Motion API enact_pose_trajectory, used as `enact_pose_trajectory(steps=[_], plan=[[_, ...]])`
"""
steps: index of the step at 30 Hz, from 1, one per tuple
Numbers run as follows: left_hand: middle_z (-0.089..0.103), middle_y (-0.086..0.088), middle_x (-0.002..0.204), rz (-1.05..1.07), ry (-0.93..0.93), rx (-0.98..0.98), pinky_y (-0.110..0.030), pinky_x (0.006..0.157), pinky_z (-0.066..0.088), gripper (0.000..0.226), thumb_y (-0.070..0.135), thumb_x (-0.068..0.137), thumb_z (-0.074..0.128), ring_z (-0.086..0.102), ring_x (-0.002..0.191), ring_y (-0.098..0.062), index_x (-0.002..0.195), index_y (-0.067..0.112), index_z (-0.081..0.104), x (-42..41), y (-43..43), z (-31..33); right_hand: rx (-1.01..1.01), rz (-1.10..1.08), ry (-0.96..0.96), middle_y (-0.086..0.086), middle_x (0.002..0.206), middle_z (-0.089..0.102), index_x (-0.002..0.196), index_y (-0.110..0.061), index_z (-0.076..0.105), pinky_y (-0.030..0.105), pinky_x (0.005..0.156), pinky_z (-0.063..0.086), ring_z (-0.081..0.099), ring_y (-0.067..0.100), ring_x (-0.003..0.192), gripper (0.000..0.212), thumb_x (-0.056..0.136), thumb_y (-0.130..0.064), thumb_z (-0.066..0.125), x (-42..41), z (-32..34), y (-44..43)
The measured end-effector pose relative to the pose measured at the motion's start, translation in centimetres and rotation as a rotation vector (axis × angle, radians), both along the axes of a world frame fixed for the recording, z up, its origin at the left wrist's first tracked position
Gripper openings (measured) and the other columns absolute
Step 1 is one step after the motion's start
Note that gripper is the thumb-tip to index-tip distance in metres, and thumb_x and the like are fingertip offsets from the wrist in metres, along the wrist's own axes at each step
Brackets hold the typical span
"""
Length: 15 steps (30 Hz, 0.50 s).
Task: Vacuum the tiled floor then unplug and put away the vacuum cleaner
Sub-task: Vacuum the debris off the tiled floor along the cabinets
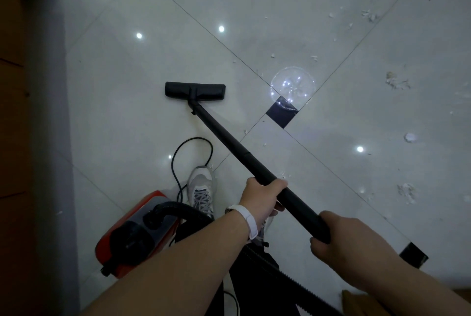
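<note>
The left hand [262,198] was curled round the middle of the black wand [229,139]. The right hand [351,241] gripped its upper end. The floor head [195,90] lay flat on the tiled floor [114,81]. The red vacuum cleaner [132,236] stood just beside a shoe [201,188]. White scraps [397,82] lay scattered further right.

A dim room in a home. Glossy white floor tiles [127,111] with small black insets [281,111] spread ahead of the grip, and wooden furniture [12,86] with drawer fronts stands far to its left.
</note>
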<state>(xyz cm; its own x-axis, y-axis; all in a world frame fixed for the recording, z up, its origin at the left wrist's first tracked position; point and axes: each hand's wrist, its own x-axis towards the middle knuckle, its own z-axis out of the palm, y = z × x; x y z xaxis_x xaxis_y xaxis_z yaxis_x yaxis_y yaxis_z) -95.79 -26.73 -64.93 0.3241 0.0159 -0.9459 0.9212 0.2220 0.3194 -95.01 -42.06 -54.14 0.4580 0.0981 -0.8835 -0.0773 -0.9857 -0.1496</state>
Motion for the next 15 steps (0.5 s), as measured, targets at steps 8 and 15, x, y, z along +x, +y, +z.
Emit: enact_pose_trajectory(steps=[8, 15], plan=[[0.066, -0.009, 0.094, -0.094, -0.014, 0.003, -0.023, 0.05, 0.046, 0.048, 0.037, 0.082, 0.069, 0.064, 0.061, -0.015, 0.116, 0.012, 0.046, 1.3, -1.6, 0.0, -0.009, -0.13, -0.013, -0.005, 0.071, 0.061, 0.082, -0.026, 0.048, 0.03, 0.061, 0.052, 0.061, 0.012, 0.063, 0.018, 0.086, -0.042, 0.055, -0.5, -0.3, -1.4], [0.067, -0.01, 0.098, -0.188, -0.029, 0.005, -0.026, 0.055, 0.049, 0.041, 0.032, 0.085, 0.067, 0.066, 0.065, -0.015, 0.113, 0.011, 0.045, 2.5, -3.4, -0.2, -0.008, -0.25, -0.021, -0.003, 0.07, 0.06, 0.081, -0.025, 0.048, 0.029, 0.057, 0.048, 0.061, 0.014, 0.062, 0.018, 0.086, -0.041, 0.056, -1.1, -0.6, -3.0]])
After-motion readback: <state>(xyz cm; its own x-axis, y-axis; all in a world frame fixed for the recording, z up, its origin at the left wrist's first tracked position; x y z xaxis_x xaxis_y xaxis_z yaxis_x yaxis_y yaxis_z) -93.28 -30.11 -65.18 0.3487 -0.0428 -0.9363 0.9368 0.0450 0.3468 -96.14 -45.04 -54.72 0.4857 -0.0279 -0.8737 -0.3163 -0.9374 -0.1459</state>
